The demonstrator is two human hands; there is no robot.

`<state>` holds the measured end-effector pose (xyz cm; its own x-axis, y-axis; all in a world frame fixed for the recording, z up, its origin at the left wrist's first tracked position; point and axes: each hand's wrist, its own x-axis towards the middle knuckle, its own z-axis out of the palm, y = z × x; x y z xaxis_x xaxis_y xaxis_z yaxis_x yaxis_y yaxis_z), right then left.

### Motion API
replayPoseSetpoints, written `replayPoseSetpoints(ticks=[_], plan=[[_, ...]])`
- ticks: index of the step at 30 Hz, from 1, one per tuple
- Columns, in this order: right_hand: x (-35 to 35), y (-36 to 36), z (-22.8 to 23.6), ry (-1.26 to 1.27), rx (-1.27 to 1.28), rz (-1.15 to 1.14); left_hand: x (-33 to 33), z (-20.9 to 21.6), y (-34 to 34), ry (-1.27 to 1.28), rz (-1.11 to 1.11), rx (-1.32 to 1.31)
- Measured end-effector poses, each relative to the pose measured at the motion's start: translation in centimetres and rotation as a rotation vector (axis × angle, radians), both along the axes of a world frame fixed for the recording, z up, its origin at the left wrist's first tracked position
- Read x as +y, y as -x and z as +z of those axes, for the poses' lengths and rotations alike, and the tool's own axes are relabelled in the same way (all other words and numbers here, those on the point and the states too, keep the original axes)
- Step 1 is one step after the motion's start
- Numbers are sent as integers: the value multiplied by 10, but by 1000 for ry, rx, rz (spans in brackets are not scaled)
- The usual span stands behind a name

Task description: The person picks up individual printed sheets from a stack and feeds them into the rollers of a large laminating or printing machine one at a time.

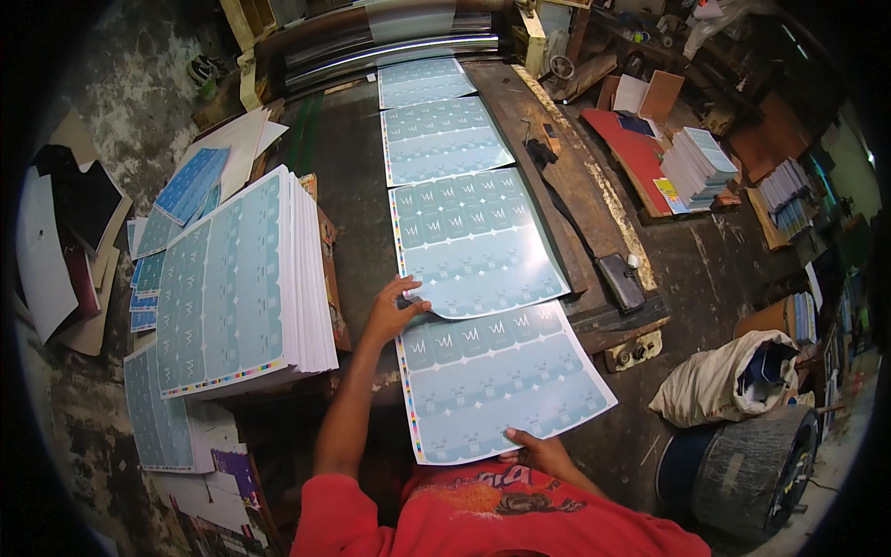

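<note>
A strip of pale teal printed sheets runs toward me from the rollers down the middle of the table. My left hand (397,308) is at the lower left corner of the middle printed sheet (469,239), its thumb and forefinger bent around a small dark thing too small to name. That sheet's lower edge curls up slightly and overlaps the nearest printed sheet (501,385). With the thumb on top and the fingers underneath, my right hand (541,455) grips the near edge of this closest sheet, just in front of my red shirt.
At the left stands a thick stack of printed sheets (227,283). Metal rollers (394,48) cross the far end. A dark bar (541,213) and a black pouch (620,282) lie along the right side. A white sack (719,390) and a large black roll (742,473) are at the lower right.
</note>
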<state>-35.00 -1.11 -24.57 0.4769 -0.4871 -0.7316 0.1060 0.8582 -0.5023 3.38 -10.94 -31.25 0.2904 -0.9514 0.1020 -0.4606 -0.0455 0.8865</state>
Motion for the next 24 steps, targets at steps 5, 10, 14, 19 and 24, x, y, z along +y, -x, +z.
replayPoseSetpoints(ticks=[5,10,14,19,24], plan=[[3,-1,6,3,-27,-48,10,13,4,-57,66,-469],[2,-1,4,5,-19,-63,52,87,93,-274,-362,-392],[-2,-7,18,-18,-25,-89,112,132,169,-477,-917,-591],[-3,-6,14,-40,-118,-93,118,111,171,-392,-884,-496],[0,8,-22,138,-288,73,108,98,157,-292,-911,-401]])
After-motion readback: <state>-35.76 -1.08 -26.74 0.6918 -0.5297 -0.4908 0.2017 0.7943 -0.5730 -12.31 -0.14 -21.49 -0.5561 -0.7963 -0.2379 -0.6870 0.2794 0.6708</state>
